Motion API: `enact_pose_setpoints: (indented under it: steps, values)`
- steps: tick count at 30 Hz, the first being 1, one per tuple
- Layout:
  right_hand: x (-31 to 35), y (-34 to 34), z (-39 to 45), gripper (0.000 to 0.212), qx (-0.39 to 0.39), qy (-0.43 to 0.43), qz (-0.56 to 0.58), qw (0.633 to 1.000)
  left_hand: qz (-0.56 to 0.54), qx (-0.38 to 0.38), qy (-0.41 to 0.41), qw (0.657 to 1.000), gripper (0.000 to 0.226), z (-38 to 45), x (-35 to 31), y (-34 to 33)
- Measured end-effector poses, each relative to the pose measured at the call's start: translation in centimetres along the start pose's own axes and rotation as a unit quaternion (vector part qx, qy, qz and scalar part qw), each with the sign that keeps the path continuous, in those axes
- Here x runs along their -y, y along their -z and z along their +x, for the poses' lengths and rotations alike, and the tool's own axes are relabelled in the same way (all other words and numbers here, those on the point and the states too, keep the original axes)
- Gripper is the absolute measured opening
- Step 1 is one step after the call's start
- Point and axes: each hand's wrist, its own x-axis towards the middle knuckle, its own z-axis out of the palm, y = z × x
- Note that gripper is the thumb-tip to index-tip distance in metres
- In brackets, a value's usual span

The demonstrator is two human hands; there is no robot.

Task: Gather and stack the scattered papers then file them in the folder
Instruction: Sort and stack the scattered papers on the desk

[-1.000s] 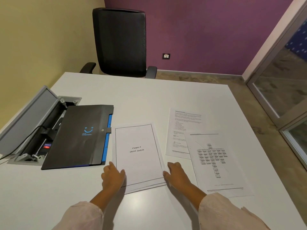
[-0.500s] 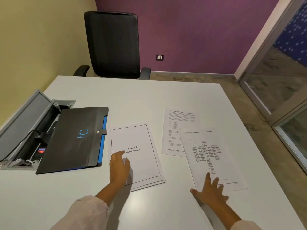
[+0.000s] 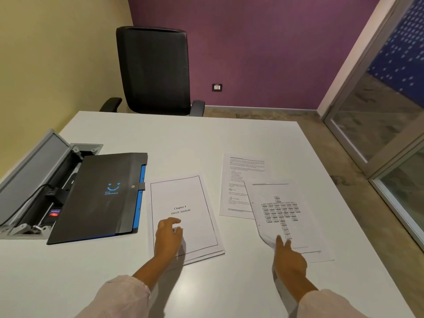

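A small stack of papers (image 3: 183,203), its top sheet titled "Chapter 4 SWOT Analysis", lies in front of me. My left hand (image 3: 168,237) rests flat on its lower part. To the right, a chart sheet (image 3: 286,216) overlaps a text sheet (image 3: 236,180). My right hand (image 3: 290,260) has its fingers at the chart sheet's near left corner, which curls up off the table. The black folder (image 3: 98,196) with a blue smile logo lies shut at the left.
The white table (image 3: 206,143) carries an open cable box (image 3: 39,191) with a raised grey lid beside the folder. A black office chair (image 3: 156,70) stands at the far edge. A glass door is on the right.
My right hand left the stack, crossed to the chart sheet and lifted its near left corner. My left hand slid up onto the stack.
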Motion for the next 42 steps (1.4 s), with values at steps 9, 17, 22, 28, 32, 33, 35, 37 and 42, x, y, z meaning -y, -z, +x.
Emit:
enact_pose_setpoints:
  steps: [9,17,22,28,32,33,35,37,42]
  values:
    - [4.2,8.2,-1.2,0.063,-0.181,0.155,0.160,0.958,-0.133,0.140,0.048,0.980,0.014,-1.0,-3.5,0.0]
    - [10.2,6.9,-4.6,0.045,0.003,0.423,0.193,0.886,-0.213,0.092,0.172,0.957,0.036,0.5,-4.4,-0.6]
    - [8.4,6.4,0.1,0.050,0.025,0.272,0.292,0.917,-0.190,0.049,0.239,0.951,0.035,1.7,-2.5,0.3]
    - [3.5,5.6,7.5,0.057,0.019,-0.041,0.478,0.877,-0.170,0.046,0.256,0.951,0.040,2.4,-1.3,0.1]
    - [1.3,4.3,10.1,0.061,0.066,-0.146,0.582,0.797,-0.168,0.047,0.270,0.947,0.037,2.2,-1.3,-0.1]
    - [1.0,3.8,10.7,0.059,0.085,-0.155,0.609,0.773,-0.168,0.047,0.269,0.947,0.038,2.3,-1.2,-0.1]
    - [0.7,3.5,10.9,0.033,0.109,-0.171,0.680,0.705,-0.164,0.049,0.268,0.948,0.038,2.3,-1.4,-0.2]
    - [0.7,3.9,10.5,0.013,0.133,-0.187,0.744,0.627,-0.154,0.043,0.267,0.950,0.036,2.2,-1.7,-0.1]
    - [1.3,3.9,10.2,0.016,0.168,-0.168,0.749,0.618,-0.157,0.044,0.271,0.949,0.034,2.1,-2.1,0.1]
